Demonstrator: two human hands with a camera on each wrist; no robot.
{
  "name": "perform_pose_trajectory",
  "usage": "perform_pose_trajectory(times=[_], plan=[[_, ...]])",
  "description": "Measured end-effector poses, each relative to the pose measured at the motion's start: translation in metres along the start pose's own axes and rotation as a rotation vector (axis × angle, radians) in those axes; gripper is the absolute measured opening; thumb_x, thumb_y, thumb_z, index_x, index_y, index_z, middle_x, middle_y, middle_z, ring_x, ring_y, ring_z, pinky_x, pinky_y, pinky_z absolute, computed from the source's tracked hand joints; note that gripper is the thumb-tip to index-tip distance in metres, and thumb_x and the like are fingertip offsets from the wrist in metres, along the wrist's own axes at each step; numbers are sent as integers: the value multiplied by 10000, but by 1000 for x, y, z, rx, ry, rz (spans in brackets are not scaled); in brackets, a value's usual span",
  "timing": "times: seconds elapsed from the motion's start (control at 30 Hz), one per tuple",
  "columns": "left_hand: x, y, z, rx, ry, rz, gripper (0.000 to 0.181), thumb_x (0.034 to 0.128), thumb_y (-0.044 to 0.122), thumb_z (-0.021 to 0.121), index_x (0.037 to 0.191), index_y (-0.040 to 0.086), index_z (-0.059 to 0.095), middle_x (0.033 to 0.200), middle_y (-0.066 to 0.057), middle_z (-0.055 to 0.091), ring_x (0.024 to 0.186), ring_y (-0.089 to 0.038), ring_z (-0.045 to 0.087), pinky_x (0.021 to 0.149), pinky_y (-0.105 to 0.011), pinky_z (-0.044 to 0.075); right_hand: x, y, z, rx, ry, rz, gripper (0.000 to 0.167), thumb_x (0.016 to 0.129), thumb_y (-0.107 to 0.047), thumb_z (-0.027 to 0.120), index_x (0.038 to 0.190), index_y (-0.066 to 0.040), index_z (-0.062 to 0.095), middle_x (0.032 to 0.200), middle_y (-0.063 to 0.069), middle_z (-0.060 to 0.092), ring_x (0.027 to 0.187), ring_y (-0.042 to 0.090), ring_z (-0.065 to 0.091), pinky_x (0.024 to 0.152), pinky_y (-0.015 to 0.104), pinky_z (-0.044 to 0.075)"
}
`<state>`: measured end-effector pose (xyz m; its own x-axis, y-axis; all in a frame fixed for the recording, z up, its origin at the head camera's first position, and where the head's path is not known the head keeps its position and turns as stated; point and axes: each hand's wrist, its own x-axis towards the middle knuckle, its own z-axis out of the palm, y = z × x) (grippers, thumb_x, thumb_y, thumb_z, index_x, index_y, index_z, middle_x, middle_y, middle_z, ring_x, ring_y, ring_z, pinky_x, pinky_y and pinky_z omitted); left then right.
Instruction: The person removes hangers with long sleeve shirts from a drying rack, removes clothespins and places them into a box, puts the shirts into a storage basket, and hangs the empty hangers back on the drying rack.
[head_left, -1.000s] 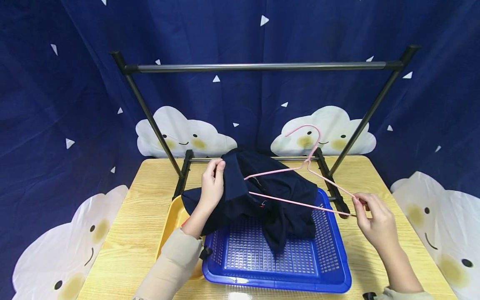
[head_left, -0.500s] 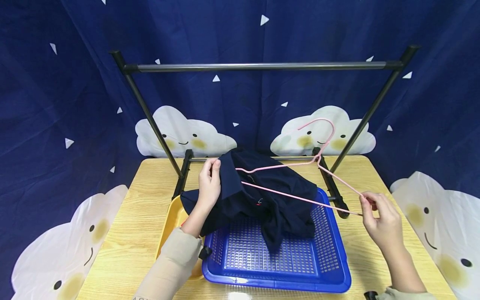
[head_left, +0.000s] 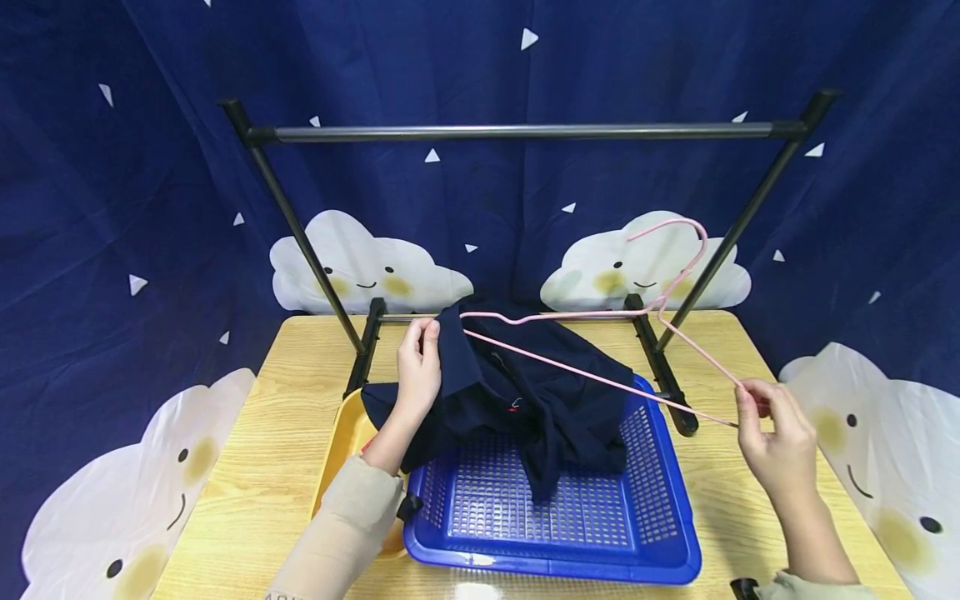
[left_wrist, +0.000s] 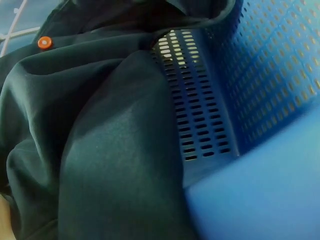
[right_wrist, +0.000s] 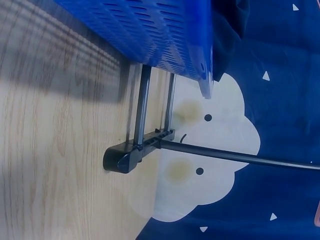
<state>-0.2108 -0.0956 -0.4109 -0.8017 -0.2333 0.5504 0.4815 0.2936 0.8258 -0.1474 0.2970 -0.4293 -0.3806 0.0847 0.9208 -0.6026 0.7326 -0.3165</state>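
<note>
A dark navy shirt (head_left: 457, 408) lies bunched over the blue basket (head_left: 555, 567). At its upper left edge, my left hand (head_left: 420, 367) pinches the fabric between thumb and fingers. A thin pink clothes hanger (head_left: 577, 316) slants across above the shirt, hook up. Its left end goes out of sight at the fabric by the left hand. My right hand (head_left: 780, 437) pinches the hanger's right corner. In the left wrist view, an orange-red button (left_wrist: 44, 42) shows on the dark cloth (left_wrist: 120, 145). Neither holding grip appears clearly in the wrist views.
A black clothes rack (head_left: 525, 132) stands behind the basket, its right foot (right_wrist: 122, 160) on the wooden table (head_left: 255, 433). A yellow basket (head_left: 330, 467) sits left of the blue one, partly under the left arm. A blue curtain (head_left: 480, 67) hangs behind.
The right hand and the hanger have moved right; the hook and left end have also risen. The left hand has shifted slightly left, still pinching the shirt.
</note>
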Motion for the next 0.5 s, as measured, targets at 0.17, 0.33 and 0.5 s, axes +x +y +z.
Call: perform_pose_trajectory(times=[0.17,0.33,0.5], plan=[[0,-17,3,24,25,6,161,941,43,462,898,-78,561,735,-169,508,690,-214,458,647,-262,354,1,0,-1,4,18,23,254,872,-93,584,811,153,592,654,225,520,750,-96,423,691,89,334],[-2,-17,6,52,-7,2,195,952,102,463,886,-57,555,720,-151,492,670,-226,453,635,-277,354,1,0,-2,-3,33,47,211,855,-47,586,812,160,588,667,237,522,757,-114,432,693,81,345],[-5,-14,12,97,-97,20,189,952,115,466,882,-34,559,712,-122,488,662,-225,459,627,-304,368,1,1,-1,-3,45,63,199,850,-37,587,821,160,587,672,239,518,758,-120,439,692,82,354]])
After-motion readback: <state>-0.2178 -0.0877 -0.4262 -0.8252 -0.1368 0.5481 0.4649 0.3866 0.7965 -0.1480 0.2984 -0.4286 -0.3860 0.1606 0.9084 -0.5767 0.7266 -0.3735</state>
